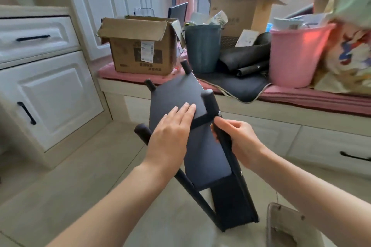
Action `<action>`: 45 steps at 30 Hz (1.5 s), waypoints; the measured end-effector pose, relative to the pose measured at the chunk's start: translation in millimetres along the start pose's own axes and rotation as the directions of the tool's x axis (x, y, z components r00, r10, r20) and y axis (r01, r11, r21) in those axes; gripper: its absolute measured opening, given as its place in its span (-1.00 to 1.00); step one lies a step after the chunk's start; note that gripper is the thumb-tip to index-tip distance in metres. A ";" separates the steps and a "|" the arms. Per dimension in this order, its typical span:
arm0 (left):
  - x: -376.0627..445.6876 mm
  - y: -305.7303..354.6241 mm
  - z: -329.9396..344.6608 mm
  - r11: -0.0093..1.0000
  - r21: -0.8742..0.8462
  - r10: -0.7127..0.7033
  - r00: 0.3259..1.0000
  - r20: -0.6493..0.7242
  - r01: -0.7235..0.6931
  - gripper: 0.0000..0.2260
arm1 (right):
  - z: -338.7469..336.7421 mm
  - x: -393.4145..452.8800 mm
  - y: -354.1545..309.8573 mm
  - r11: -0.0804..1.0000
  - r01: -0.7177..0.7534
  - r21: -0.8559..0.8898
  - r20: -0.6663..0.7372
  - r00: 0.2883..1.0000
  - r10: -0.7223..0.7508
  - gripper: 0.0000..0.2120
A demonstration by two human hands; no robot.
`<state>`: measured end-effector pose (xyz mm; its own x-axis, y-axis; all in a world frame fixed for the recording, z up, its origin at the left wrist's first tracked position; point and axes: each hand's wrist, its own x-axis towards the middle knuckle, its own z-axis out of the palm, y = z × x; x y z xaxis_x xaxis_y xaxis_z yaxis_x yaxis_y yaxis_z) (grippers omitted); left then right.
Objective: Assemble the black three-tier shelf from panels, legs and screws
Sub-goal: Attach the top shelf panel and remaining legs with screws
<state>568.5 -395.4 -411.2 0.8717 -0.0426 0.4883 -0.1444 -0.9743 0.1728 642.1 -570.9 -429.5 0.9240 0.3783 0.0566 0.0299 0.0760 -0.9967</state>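
The black three-tier shelf [202, 152] stands tilted on the floor in front of me, its top panel [176, 96] leaning away toward the window seat. Short round leg ends [208, 98] stick up from the top panel's corners. My left hand [172, 132] lies flat on the top panel, fingers together and stretched out. My right hand [236, 142] is closed around the right-hand leg [234, 166] just below the top panel. A small silver screw [219, 114] shows on that leg above my fingers. The lowest panel [232, 204] rests on the floor.
The pink-cushioned window seat [301, 96] behind the shelf carries an open cardboard box [140, 46], a grey bin [201, 48], a pink bucket [297, 56] and black rolled sheets [245, 58]. White cabinets [46, 90] stand at left. A light-coloured object [285, 224] lies on the floor at lower right.
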 end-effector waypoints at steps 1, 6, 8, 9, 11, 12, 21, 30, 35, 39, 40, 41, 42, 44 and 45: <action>3.0 8.4 0.0 0.999 0.037 0.015 1.000 -0.003 -0.015 -0.36 | -6.6 -2.2 0.1 1.000 0.009 0.026 -0.011 1.000 -0.009 -0.53; 13.5 49.8 -1.5 0.990 0.140 0.030 0.999 0.023 -0.033 -0.36 | -36.3 -10.5 3.5 0.992 0.017 0.122 -0.063 0.998 -0.009 -0.54; 14.7 65.8 -2.9 0.978 0.207 0.027 1.000 0.010 -0.029 -0.37 | -44.8 -11.2 4.2 0.991 0.012 0.131 -0.076 0.997 -0.002 -0.53; 14.0 72.4 -2.7 0.973 0.229 0.041 0.999 -0.033 -0.032 -0.40 | -47.6 -11.1 4.9 0.991 0.010 0.133 -0.084 0.997 0.001 -0.51; 13.5 83.2 1.3 0.954 0.294 0.079 0.993 -0.082 -0.052 -0.45 | -52.7 -10.0 7.2 0.988 0.028 0.153 -0.109 0.994 -0.012 -0.47; 13.9 87.2 4.0 0.944 0.323 0.098 0.991 -0.088 -0.065 -0.48 | -54.7 -9.0 8.4 0.984 0.043 0.170 -0.121 0.992 -0.022 -0.46; 14.9 92.4 0.1 0.966 0.111 0.256 0.931 -0.258 -0.235 -0.53 | -68.2 4.9 17.8 0.983 0.107 0.149 -0.177 0.981 -0.080 -0.39; 25.2 52.4 -13.1 0.845 -0.521 -0.128 0.900 -0.417 -0.121 -0.83 | -77.3 5.4 21.6 0.993 0.116 0.017 -0.239 0.965 -0.109 -0.36; 32.7 50.6 -10.0 0.399 -0.902 -0.471 0.881 -0.050 0.163 -0.76 | -69.8 0.1 19.2 0.995 0.100 -0.025 -0.252 0.962 -0.103 -0.43; 47.5 37.4 -0.7 -0.217 -0.939 -0.618 0.707 0.344 0.268 -0.72 | -69.5 -4.5 14.9 0.989 0.105 -0.104 -0.245 0.961 -0.128 -0.40; 49.1 35.5 1.0 -0.259 -0.913 -0.594 0.693 0.409 0.316 -0.84 | -70.5 -5.8 14.2 0.987 0.106 -0.120 -0.237 0.962 -0.132 -0.38; 49.4 35.3 1.7 -0.265 -0.884 -0.553 0.690 0.467 0.386 -0.95 | -71.4 -6.3 13.9 0.986 0.101 -0.132 -0.232 0.964 -0.129 -0.36; 49.0 35.2 2.3 -0.262 -0.858 -0.502 0.697 0.512 0.441 -0.93 | -72.2 -6.7 13.8 0.985 0.091 -0.143 -0.228 0.966 -0.123 -0.34; 50.1 32.6 5.8 -0.274 -0.829 -0.405 0.723 0.559 0.488 -0.70 | -72.4 -6.6 13.3 0.981 0.079 -0.178 -0.225 0.967 -0.119 -0.33; 51.2 31.3 5.8 -0.290 -0.818 -0.358 0.736 0.574 0.497 -0.62 | -72.5 -6.2 13.0 0.977 0.077 -0.198 -0.227 0.966 -0.123 -0.34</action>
<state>611.3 -429.3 -385.8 0.9623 0.1907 -0.1937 0.0919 0.4423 0.8921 664.4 -639.1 -447.1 0.9756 0.1468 0.1635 0.1763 -0.0792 -0.9811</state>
